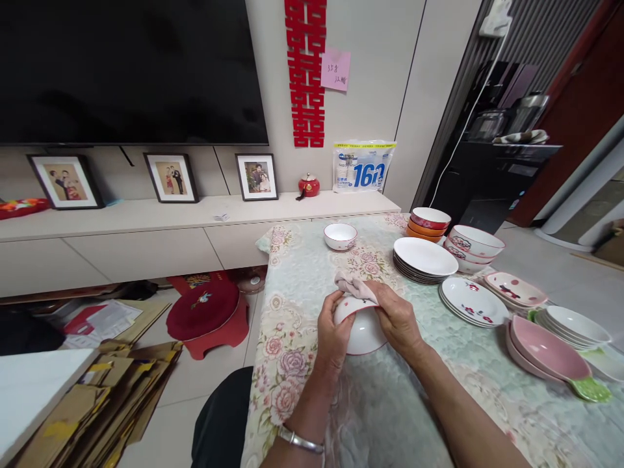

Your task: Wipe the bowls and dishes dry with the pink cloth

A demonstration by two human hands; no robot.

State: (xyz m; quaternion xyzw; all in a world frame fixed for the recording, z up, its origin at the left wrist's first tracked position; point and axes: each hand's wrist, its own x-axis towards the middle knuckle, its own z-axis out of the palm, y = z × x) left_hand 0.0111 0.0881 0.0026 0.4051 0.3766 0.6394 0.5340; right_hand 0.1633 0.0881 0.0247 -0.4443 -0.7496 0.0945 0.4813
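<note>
A white bowl (pixel 365 333) with a thin red rim is held tilted above the near part of the table, its inside turned toward me. My left hand (pixel 333 333) grips its left side, thumb near the rim. On the other side my right hand (pixel 397 318) is closed on a pale pink cloth (pixel 355 285), which lies against the bowl's patterned outer wall. Some of the right fingers are hidden behind the bowl and cloth. Farther back on the flowered tablecloth (pixel 292 325), a similar small bowl (pixel 340 236) stands upright by itself.
Stacked white plates (pixel 425 255), flower-patterned plates (pixel 472 301), orange and red bowls (pixel 429 224), larger bowls (pixel 474 244) and pink leaf-handled dishes (pixel 550 348) crowd the table's right side. A low cabinet (pixel 146 240) runs behind. A red stool (pixel 207 312) and flattened cardboard (pixel 121 390) are on the left.
</note>
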